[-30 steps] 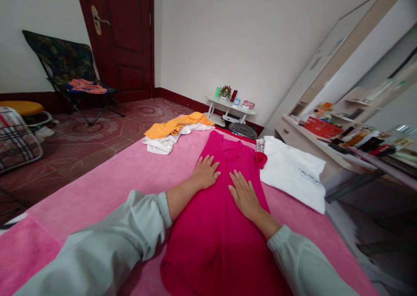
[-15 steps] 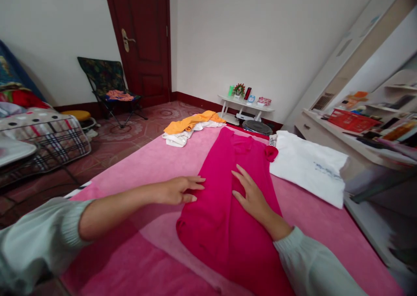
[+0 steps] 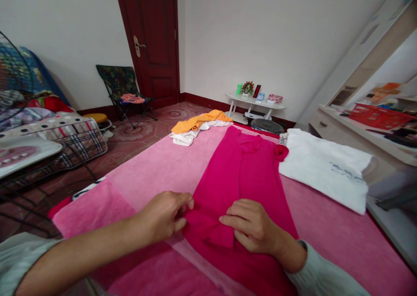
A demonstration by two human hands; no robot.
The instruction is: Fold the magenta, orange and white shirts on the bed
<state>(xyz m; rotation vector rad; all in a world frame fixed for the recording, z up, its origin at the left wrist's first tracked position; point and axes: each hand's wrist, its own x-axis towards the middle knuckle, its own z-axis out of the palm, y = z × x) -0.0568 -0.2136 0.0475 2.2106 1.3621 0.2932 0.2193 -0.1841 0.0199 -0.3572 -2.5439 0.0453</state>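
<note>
As the top [image 3: 260, 174] lies face up on the bed [image 3: 159, 165], its neck towards 12 o'clock and its lower end towards 6, work looks to be at the folding-in stage. A long strip, perhaps a sleeve or side panel, lies turned inward along the front; its loose end sits near the top's lower middle, slightly rucked.

Left hand [image 3: 159, 217]: at the top's 8 o'clock edge, half curled, thumb and forefinger a little apart. Fingertips meet or nearly meet the cloth; cannot tell whether any is pinched.

Right hand [image 3: 256, 226]: on the top, 5 o'clock of its centre, fingers bent down onto the cloth beside the strip's end. Contact looks firm; grip or mere press, cannot tell.

Next move, by my reading, calls for squaring that loose end and drawing the left edge straight before any further fold.

Around it: white shirt [image 3: 321, 170] at 3 o'clock, folded, close beside the top; orange cloth [image 3: 202, 120] at 11 o'clock, heaped over white cloth [image 3: 184, 138].
</note>
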